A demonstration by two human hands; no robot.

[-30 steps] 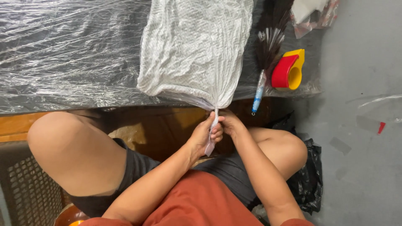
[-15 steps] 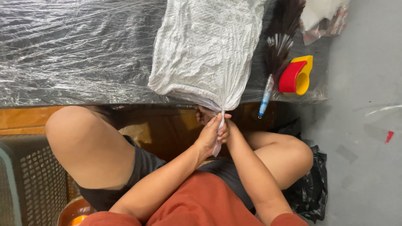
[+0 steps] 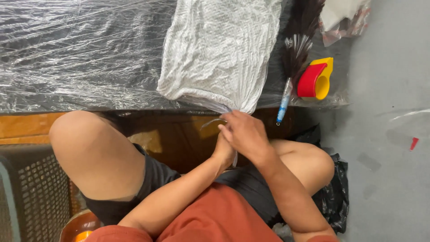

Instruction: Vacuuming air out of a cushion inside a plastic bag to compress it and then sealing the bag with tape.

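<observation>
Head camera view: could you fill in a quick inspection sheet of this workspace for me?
Surface: low table wrapped in crinkled clear plastic film.
Job's things: white cloth sealed in a clear bag, its gathered neck hanging off the table's near edge.
Clutter: dark feather duster with a blue handle; red and yellow tape dispenser.
Hands: right hand lies over the left hand at the bag's neck; grip hidden.
Cables: nothing seen.
Surroundings: grey floor, black plastic bag, mesh basket.
</observation>
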